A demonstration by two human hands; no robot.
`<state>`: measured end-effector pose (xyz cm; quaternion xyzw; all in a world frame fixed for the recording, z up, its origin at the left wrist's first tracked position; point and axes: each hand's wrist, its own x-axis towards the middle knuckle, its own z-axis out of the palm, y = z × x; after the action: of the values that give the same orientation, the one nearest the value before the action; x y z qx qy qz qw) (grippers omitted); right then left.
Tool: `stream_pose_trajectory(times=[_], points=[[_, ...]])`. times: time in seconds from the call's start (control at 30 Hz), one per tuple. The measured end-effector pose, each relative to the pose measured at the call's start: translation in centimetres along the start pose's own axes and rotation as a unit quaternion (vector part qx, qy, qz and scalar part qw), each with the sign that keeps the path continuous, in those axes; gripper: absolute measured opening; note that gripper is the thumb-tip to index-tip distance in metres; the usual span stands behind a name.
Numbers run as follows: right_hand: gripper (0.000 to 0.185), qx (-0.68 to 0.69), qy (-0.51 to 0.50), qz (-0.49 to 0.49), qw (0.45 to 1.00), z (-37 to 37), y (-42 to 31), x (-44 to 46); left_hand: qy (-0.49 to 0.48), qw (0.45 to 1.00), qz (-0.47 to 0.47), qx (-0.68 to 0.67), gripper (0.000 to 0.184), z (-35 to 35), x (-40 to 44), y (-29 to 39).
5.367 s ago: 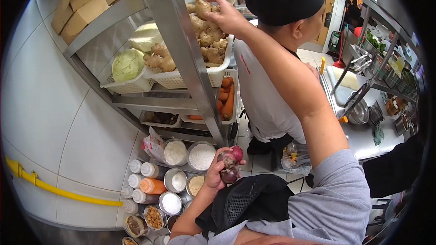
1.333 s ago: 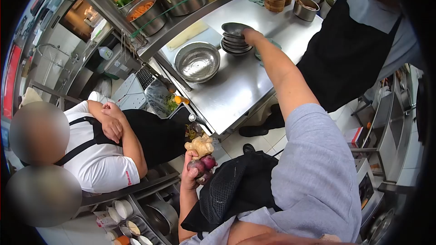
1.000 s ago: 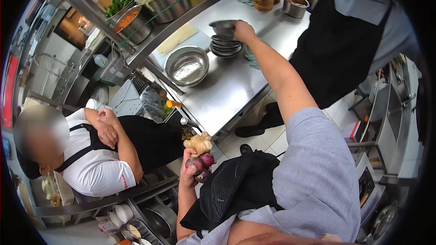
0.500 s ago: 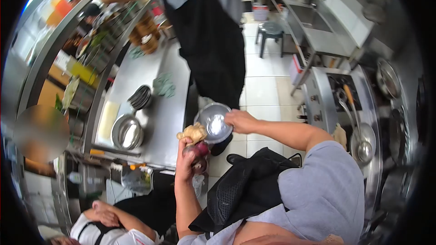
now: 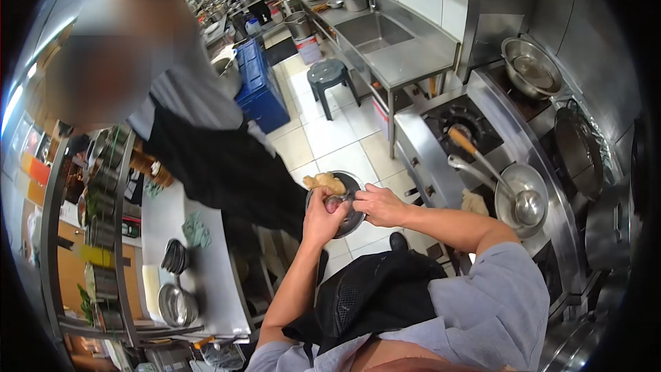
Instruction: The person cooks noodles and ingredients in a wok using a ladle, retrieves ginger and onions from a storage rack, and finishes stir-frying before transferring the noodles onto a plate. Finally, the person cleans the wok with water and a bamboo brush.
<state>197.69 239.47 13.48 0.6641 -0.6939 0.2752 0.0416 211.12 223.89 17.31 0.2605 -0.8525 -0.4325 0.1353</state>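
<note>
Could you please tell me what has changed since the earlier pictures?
The right hand has lifted a bowl off the stack on the counter and carried it to the left hand. Having gained ginger, that hand still holds it with an onion. The remaining stack stayed.

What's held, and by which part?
The right hand holds a bowl by its rim; the left hand, ginger by its near edge plus an onion, grip partly hidden.
</note>
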Motion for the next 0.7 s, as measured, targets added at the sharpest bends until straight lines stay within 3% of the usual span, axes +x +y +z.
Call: stream_pose_trajectory(times=[0.17, 0.23, 0.27, 0.37, 0.43, 0.5, 0.57, 0.67, 0.7], points=[[0.025, -0.034, 0.022, 0.083, 0.996, -4.5, 10.0, -1.6, 0.000, 0.991, 0.114, 0.065, 0.050, 8.3, 11.0, 4.3], [0.024, -0.051, 0.046, 0.107, 0.992, -6.6, 13.0, -0.9, -0.004, 0.985, 0.155, 0.075, 0.049, 10.2, 15.1, 5.6], [0.025, -0.063, 0.046, 0.119, 0.990, -7.5, 14.6, -0.5, -0.032, 0.988, 0.132, 0.079, 0.047, 10.2, 16.4, 7.4], [0.022, -0.068, 0.058, 0.163, 0.983, -9.4, 19.1, 1.1, -0.042, 0.975, 0.215, 0.045, 0.033, 10.8, 22.1, 8.4], [0.023, -0.075, 0.062, 0.172, 0.980, -10.4, 21.8, 2.1, -0.097, 0.984, 0.103, -0.111, 0.028, 10.1, 25.6, 8.9], [0.023, -0.080, 0.066, 0.181, 0.978, -10.8, 24.2, 3.1, -0.017, 0.985, 0.132, -0.107, 0.023, 7.8, 28.0, 10.3], [0.026, -0.085, 0.088, 0.181, 0.976, -10.8, 26.5, 4.4, 0.022, 0.983, 0.093, -0.156, 0.022, 6.7, 32.1, 7.3], [0.027, -0.073, 0.091, 0.192, 0.974, -9.6, 30.2, 6.6, -0.026, 0.988, -0.028, -0.150, 0.024, 5.6, 37.3, 1.7], [0.026, -0.068, 0.100, 0.189, 0.975, -9.1, 31.6, 7.6, -0.030, 0.988, -0.030, -0.150, 0.024, 5.8, 38.9, -0.7]])
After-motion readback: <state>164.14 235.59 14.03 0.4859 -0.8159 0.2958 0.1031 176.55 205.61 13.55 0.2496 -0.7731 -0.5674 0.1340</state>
